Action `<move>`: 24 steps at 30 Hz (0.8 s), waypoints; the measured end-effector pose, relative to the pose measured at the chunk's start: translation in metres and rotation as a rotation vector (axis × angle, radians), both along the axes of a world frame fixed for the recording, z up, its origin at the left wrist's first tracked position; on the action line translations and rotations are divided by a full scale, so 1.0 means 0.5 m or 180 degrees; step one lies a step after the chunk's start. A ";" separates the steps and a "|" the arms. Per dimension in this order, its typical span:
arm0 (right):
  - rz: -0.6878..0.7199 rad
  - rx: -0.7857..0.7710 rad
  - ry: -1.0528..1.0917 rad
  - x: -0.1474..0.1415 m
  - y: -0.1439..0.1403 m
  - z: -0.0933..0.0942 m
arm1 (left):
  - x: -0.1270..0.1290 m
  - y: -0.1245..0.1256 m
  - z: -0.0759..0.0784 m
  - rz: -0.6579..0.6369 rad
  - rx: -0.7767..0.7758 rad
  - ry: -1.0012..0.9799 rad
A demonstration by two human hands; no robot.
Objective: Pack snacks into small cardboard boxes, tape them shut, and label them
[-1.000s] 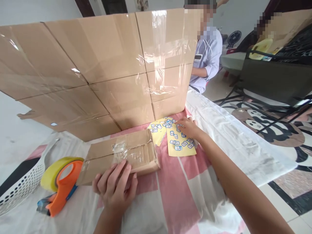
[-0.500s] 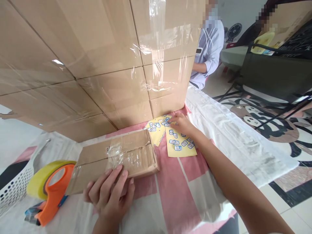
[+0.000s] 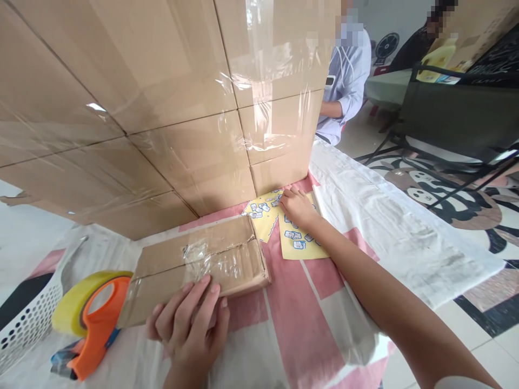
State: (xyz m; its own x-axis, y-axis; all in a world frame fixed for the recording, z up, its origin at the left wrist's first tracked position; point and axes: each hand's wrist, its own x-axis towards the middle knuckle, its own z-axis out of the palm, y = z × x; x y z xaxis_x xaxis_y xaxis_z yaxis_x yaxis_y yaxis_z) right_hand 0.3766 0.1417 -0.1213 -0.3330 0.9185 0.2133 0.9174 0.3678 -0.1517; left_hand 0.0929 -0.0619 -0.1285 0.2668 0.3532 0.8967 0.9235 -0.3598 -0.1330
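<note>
Left hand [image 3: 190, 324] flat on the taped box [image 3: 198, 267] at the table's near edge; right hand [image 3: 298, 208] open, fingertips on sticker sheet [image 3: 300, 240] (beside stacked cartons [image 3: 162, 108]). Peel slowly, keeping box pinned.

2 yellow sticker sheets [image 3: 298, 243], 1 small taped box [image 3: 198, 267], 1 tape dispenser [image 3: 87, 319], perhaps 6 stacked cartons [image 3: 162, 97].

A box [image 3: 198, 262] lies on the table [image 3: 385, 232], a wall of cartons [image 3: 162, 108] behind it — tape dispenser [image 3: 87, 319] and basket [image 3: 24, 329] to its left. Sticker sheets [image 3: 298, 240] lie to its right, before the cartons.
</note>
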 end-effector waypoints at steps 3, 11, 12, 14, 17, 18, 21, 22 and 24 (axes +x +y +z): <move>-0.0214 0.0018 0.0153 0.004 0.001 0.005 | 0.001 -0.001 0.001 -0.0014 -0.0018 -0.0014; -0.0727 -0.0152 0.0776 0.027 0.000 0.005 | 0.002 -0.001 0.005 -0.0082 0.0001 -0.0011; -0.0712 -0.0162 0.0853 0.028 0.000 0.004 | 0.002 -0.001 0.005 -0.0086 0.0006 -0.0010; -0.0625 -0.0168 0.0992 0.031 -0.001 0.003 | 0.002 -0.001 0.002 -0.0065 0.0005 -0.0004; -0.0312 -0.0116 0.1188 0.035 -0.003 -0.001 | 0.003 -0.001 0.001 0.0010 -0.0053 -0.0021; -0.0167 -0.0072 0.1255 0.037 -0.004 -0.002 | 0.004 -0.001 0.003 0.0025 -0.0049 -0.0033; 0.0185 0.0072 0.1396 0.044 -0.007 -0.008 | 0.013 -0.003 0.020 -0.0163 -0.0273 -0.0325; 0.0229 0.0091 0.1406 0.047 -0.007 -0.009 | 0.018 -0.006 0.028 -0.0330 -0.0496 -0.0535; 0.0272 0.0106 0.1406 0.054 -0.007 -0.011 | 0.032 -0.019 0.041 -0.0763 -0.1133 -0.1047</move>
State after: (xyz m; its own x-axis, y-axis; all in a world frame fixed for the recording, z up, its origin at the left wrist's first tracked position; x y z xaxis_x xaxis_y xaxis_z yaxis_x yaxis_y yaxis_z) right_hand 0.4035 0.1382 -0.1267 -0.2778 0.8819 0.3809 0.7335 0.4508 -0.5087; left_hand 0.1092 -0.0713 -0.1079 0.1025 0.6141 0.7826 0.7824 -0.5356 0.3178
